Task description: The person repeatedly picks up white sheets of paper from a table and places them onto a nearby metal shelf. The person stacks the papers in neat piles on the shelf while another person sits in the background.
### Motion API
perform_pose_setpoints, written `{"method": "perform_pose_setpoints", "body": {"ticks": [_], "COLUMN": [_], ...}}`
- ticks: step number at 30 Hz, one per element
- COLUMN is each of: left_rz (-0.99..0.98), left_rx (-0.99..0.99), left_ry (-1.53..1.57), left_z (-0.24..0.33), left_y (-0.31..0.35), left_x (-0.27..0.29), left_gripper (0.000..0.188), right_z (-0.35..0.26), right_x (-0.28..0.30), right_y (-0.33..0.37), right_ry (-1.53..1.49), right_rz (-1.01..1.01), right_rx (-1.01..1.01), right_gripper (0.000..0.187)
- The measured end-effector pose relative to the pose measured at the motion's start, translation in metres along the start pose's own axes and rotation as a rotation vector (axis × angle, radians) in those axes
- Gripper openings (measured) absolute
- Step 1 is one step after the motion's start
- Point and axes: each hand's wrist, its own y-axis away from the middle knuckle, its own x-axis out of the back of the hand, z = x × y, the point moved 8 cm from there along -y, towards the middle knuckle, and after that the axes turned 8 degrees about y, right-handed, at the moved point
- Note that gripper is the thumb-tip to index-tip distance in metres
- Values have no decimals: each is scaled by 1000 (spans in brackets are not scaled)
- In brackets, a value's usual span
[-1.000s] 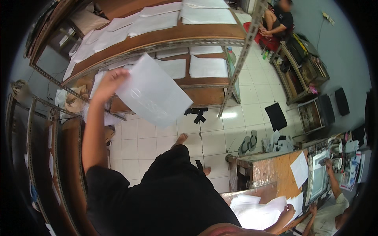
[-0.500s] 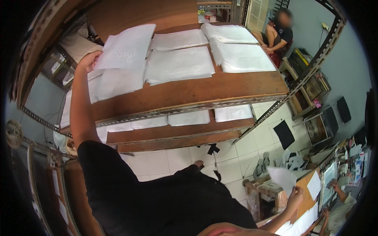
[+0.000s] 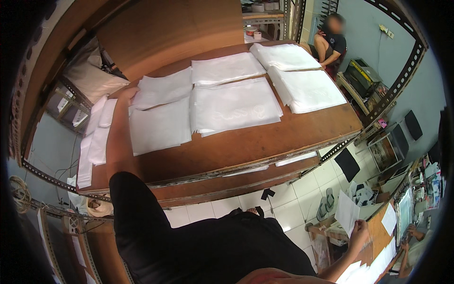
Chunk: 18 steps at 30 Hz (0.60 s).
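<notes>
On the brown shelf top (image 3: 246, 156), white sheets lie in neat stacks. My left hand (image 3: 126, 94) reaches to the left edge of the far-left stack (image 3: 163, 89), its fingers closed at the edge of the top sheet, which lies flat. In front of that stack, beside my forearm, is another white stack (image 3: 161, 125). A thick stack (image 3: 236, 106) in the middle bears faint looping marks. At the lower right, my right hand (image 3: 359, 235) pinches a white sheet (image 3: 347, 213) by its lower edge, holding it raised and tilted.
Narrow white stacks (image 3: 98, 142) line the shelf's left end, with more stacks (image 3: 305, 92) at the right. Perforated metal posts (image 3: 399, 75) frame the shelf. A seated person (image 3: 333, 42) is beyond it. Another person's hand (image 3: 416, 232) shows by a work table (image 3: 378, 236) with papers.
My left hand has lowered the raised sheet onto the far-left stack. The view has shifted, showing more of the shelf top. My right hand still holds its sheet.
</notes>
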Motion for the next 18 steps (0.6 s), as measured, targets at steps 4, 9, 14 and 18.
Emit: {"method": "perform_pose_setpoints", "body": {"ticks": [4,9,14,18], "left_rz": [-33,168,244,254], "left_rx": [71,43,43,-173], "left_ry": [44,-83,-384,-1060], "left_z": [10,19,16,45], "left_y": [18,12,1,0], "left_x": [4,25,27,27], "left_gripper": [36,41,41,44], "right_z": [-14,-42,-42,-32], "right_x": [-7,-7,-12,-21], "right_y": [-6,-7,-2,1], "right_ry": [-23,-28,-32,-73], "right_rz": [-75,-55,-52,-68], "right_rx": [-38,-4,31,0], "right_gripper": [11,10,11,10]}}
